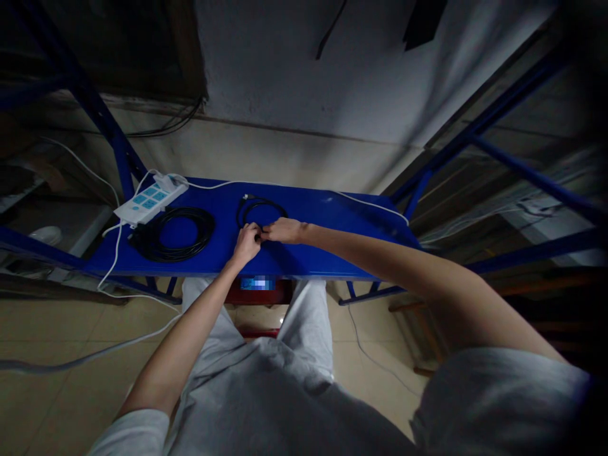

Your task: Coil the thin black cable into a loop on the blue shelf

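A thin black cable (263,201) lies in a loose loop on the blue shelf board (327,253), its small plug end (246,197) pointing to the back left. At the near side of this loop, my left hand (247,242) is closed with the cable pinched in its fingers. My right hand (285,230) meets it from the right, fingertips closed on the same cable. The exact part between the fingers is too small and dark to make out. Left of my hands rests a larger coil of black cable (204,235), apart from both hands.
A white power strip (151,199) with blue sockets sits at the board's left end. A white cord (228,183) runs along the back edge. Blue metal posts (124,166) rise at both sides, and a pale wall (304,76) stands behind. Below the board is a red stool (280,292).
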A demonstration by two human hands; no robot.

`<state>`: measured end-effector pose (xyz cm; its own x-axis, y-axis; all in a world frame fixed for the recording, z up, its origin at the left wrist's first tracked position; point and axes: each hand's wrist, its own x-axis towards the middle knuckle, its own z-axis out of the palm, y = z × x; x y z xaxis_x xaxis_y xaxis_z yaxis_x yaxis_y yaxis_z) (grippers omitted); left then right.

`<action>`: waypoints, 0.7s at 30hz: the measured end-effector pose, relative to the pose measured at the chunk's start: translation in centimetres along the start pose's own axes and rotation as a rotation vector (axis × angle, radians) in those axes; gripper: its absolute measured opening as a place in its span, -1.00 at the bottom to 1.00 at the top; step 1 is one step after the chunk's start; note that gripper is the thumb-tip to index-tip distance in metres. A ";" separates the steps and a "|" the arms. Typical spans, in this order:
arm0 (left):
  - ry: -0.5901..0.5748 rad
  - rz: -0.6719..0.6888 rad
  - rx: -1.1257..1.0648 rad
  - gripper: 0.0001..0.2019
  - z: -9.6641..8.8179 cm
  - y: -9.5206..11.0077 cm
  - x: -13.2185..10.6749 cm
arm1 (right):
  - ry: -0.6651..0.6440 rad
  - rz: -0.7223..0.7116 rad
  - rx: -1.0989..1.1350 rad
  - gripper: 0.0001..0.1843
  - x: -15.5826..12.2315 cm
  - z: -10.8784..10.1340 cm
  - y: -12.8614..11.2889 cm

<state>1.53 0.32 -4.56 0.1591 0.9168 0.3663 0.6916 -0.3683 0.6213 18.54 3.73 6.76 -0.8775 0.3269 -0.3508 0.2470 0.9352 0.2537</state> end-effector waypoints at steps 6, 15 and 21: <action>-0.018 0.000 -0.005 -0.80 -0.1 0.0 -0.1 | 0.014 -0.214 -0.164 -0.62 0.5 0.2 0.8; -0.024 -0.015 -0.004 -0.79 -0.3 0.3 -0.1 | 0.036 -0.342 -0.225 -0.63 1.2 0.6 1.9; -0.021 -0.013 -0.008 -0.79 -0.4 0.4 0.0 | 0.085 -0.359 -0.158 -0.59 1.2 1.8 2.7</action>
<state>1.57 0.05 -4.05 0.1649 0.9244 0.3440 0.6878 -0.3577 0.6316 18.83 6.86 5.41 -0.9292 -0.0351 -0.3680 -0.1417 0.9532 0.2670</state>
